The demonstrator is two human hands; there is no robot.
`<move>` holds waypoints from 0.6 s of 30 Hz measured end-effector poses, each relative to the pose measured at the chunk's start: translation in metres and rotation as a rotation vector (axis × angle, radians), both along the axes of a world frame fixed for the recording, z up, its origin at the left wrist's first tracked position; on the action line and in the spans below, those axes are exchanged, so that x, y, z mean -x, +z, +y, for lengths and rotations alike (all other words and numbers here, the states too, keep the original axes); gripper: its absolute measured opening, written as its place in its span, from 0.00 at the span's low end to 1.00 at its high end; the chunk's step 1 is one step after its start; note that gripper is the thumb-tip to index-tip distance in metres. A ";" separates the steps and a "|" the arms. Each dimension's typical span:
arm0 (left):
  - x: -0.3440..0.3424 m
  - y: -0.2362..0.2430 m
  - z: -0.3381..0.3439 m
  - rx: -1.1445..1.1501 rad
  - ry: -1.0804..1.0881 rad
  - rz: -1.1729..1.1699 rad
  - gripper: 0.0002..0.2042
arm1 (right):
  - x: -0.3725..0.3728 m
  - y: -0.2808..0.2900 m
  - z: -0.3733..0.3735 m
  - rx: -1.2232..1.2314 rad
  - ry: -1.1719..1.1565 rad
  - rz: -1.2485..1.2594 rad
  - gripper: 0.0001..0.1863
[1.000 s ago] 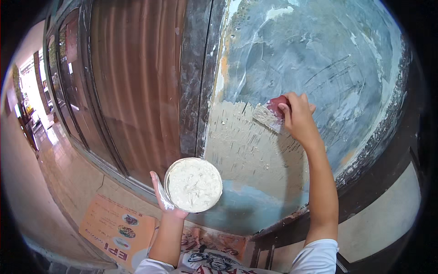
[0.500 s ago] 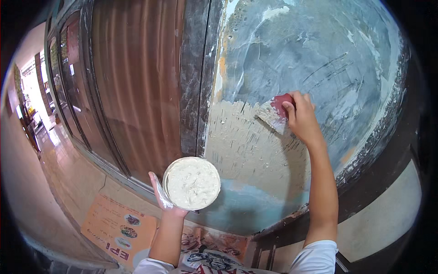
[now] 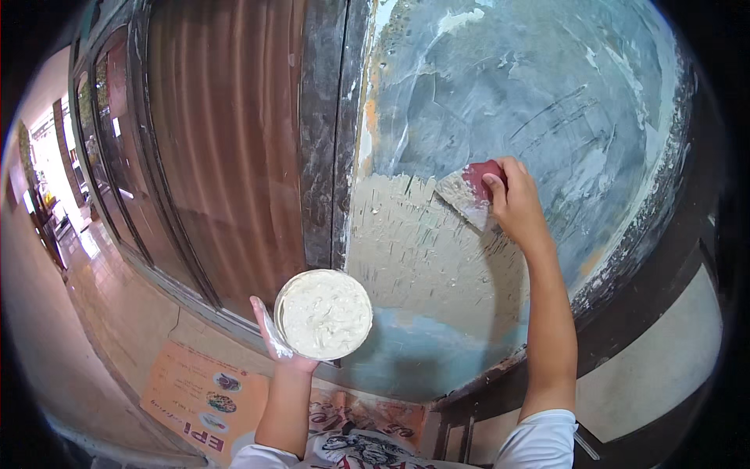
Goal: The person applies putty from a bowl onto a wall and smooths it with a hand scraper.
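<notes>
My right hand [image 3: 516, 195] grips a putty knife by its red handle, its fingers wrapped round it. The putty knife [image 3: 464, 197] has a broad blade smeared with pale putty, and it lies against the wall [image 3: 500, 102]. Below and left of the blade, a rough beige coat of putty [image 3: 422, 242] covers part of the blue-grey wall. My left hand [image 3: 278, 336], streaked with white, supports a round tub [image 3: 324, 314] from below and the side. Creamy putty fills the tub, its surface uneven.
Left of the wall stands a dark wooden frame [image 3: 322, 141] beside brown curtain-like panels [image 3: 226, 141]. An orange printed sheet [image 3: 195, 391] lies on the floor at lower left. A dark frame edge with a pale panel [image 3: 664, 367] borders the right side. A bright passage opens far left.
The view has shifted slightly, so the wall and frame sit a little further left. Both hands keep their holds, and the putty knife has barely moved against the wall.
</notes>
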State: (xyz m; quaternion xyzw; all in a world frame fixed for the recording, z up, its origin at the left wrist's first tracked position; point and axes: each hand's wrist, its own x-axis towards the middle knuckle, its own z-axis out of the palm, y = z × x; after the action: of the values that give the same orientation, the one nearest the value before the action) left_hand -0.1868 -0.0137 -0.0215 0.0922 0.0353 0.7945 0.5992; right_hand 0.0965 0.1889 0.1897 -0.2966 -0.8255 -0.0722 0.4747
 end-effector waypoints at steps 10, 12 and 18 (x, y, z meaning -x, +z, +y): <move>0.003 0.004 0.000 0.002 0.004 -0.010 0.47 | 0.010 -0.009 -0.002 -0.145 -0.155 -0.148 0.08; 0.002 0.003 0.000 -0.001 -0.003 -0.039 0.47 | 0.005 -0.007 0.003 -0.110 -0.143 -0.110 0.08; 0.008 -0.005 -0.007 -0.052 -0.011 -0.076 0.47 | 0.008 -0.003 -0.009 -0.040 -0.068 -0.142 0.08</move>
State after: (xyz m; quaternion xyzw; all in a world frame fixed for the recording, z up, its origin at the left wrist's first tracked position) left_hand -0.1944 -0.0203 -0.0265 0.0776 -0.0085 0.7948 0.6019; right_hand 0.0884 0.1797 0.1871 -0.3091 -0.8450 -0.1256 0.4179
